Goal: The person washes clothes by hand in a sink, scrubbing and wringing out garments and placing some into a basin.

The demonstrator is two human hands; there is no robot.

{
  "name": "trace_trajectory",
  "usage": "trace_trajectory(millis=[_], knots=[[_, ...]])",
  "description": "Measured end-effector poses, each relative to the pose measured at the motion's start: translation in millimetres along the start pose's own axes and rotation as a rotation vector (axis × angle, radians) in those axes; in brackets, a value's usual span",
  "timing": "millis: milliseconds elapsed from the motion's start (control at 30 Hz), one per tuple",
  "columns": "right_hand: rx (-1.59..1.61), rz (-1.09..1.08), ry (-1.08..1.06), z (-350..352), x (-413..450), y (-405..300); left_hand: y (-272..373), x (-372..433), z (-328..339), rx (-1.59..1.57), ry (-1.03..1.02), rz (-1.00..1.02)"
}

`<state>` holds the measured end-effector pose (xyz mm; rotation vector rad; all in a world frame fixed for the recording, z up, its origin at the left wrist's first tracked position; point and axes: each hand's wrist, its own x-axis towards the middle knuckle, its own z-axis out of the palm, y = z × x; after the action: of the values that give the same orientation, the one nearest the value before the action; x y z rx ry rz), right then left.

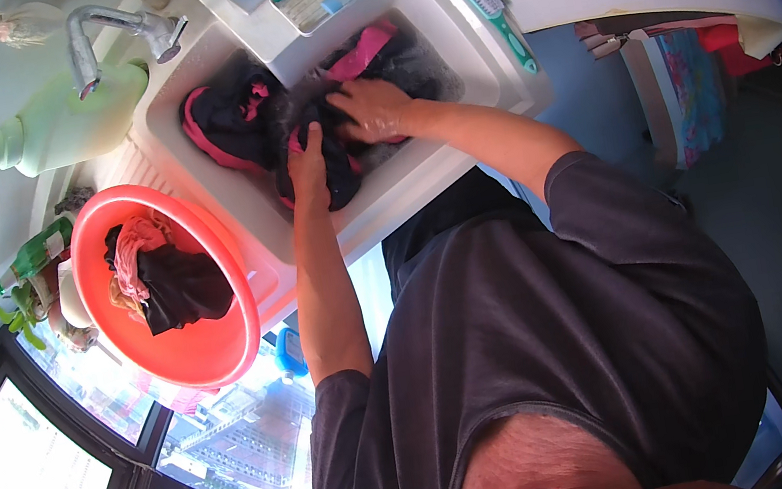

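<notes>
A black garment with pink trim [229,128] lies bunched and wet in a white laundry sink [419,176]. My left hand [308,169] grips a dark fold of it at the sink's near side, thumb on top. To the right, my right hand [375,110] rests on the wet dark cloth with fingers bent and suds on the skin; whether it grips the cloth I cannot tell. Cloudy water surrounds the cloth, and a pink band [362,51] shows beyond my right hand. The fingers under the cloth are hidden.
A chrome faucet [123,26] and a green plastic jug [69,122] stand at the back left. Left of the sink is a red basin [248,326] holding dark and pink cloths. A green-handled brush [503,30] lies on the right rim; a soap tray [308,21] sits behind.
</notes>
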<state>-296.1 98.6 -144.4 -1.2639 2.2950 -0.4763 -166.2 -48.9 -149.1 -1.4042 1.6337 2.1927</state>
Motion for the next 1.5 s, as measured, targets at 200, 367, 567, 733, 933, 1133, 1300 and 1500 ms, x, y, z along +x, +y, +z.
trace_trajectory(millis=[200,367,567,733,933,1133,1300,1500], knots=[[0.068,0.016,-0.213,35,32,1,-27,34,8,0.556,0.162,-0.043],[0.364,0.215,-0.310,64,79,40,-46,68,22,-0.097,0.040,-0.204],[0.201,0.098,0.015,0,28,-33,-47,63,-5,-0.492,0.068,-0.316],[0.235,-0.067,0.211,-45,-11,-98,-9,24,7,-0.719,-0.214,-0.081],[0.222,-0.291,0.427,-54,-7,-95,21,-4,13,-0.608,-0.124,-0.032],[0.080,-0.385,0.437,-89,-7,-14,54,4,21,0.061,-0.069,-0.156],[-0.170,0.090,0.017,-102,-53,43,96,-14,23,0.445,-0.414,0.041],[-0.249,-0.335,-0.011,-113,-22,-10,65,-17,31,0.822,-0.575,0.426]])
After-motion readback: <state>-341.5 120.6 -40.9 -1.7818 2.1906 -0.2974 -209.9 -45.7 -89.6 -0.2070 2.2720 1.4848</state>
